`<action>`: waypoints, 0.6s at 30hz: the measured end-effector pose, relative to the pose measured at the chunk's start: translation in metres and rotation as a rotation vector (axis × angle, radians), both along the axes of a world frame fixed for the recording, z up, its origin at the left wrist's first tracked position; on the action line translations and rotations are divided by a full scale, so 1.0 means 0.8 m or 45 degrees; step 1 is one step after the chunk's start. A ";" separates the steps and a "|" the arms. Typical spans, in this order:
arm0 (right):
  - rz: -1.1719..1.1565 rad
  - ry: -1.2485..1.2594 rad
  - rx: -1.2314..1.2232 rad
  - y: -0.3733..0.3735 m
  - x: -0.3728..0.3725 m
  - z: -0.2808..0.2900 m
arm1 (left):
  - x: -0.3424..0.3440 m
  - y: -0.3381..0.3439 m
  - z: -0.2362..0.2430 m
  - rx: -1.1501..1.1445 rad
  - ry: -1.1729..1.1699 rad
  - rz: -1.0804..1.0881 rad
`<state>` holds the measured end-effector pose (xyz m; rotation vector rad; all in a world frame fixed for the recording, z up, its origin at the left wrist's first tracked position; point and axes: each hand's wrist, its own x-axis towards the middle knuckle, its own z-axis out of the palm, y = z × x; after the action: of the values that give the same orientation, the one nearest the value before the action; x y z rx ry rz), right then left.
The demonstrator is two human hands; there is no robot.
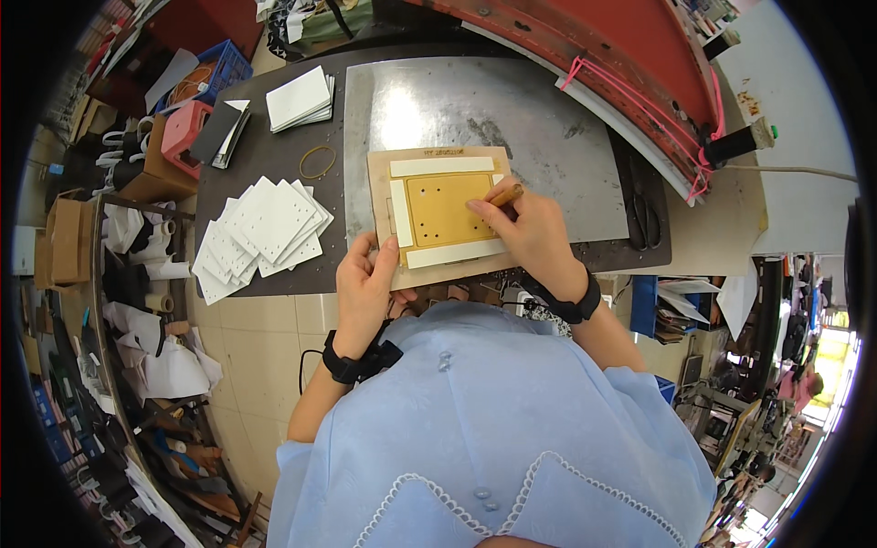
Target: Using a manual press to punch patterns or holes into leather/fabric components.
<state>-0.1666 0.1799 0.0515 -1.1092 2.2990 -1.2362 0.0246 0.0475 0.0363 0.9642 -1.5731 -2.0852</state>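
A tan board (380, 201) lies near the front edge of the metal plate (530, 119), bearing a yellow perforated template (438, 210) framed by white strips (441, 164). My left hand (370, 279) grips the board's lower-left corner, thumb on top. My right hand (530, 233) is closed on a short wooden-handled tool (512, 194), held over the template's right side; its tip is hidden by my fingers.
White punched cards (260, 233) spread left of the board, near another white stack (297, 100), a dark folded piece (219, 132) and a rubber band (317, 163). Scissors (644, 219) lie right, below a red machine (621, 46). Cluttered shelving (128, 356) stands left.
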 end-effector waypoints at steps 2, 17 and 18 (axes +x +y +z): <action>-0.010 0.084 -0.014 0.002 0.003 0.005 | -0.001 0.000 0.004 -0.037 -0.025 0.001; -0.071 -0.200 -0.127 0.009 0.009 -0.001 | -0.003 -0.001 0.004 -0.004 -0.025 0.034; -0.053 -0.180 -0.109 0.009 0.009 0.000 | -0.003 0.000 0.003 -0.011 -0.020 0.039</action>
<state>-0.1594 0.1868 0.0514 -0.9727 2.1928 -1.3940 0.0219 0.0474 0.0390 0.9974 -1.5636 -2.0533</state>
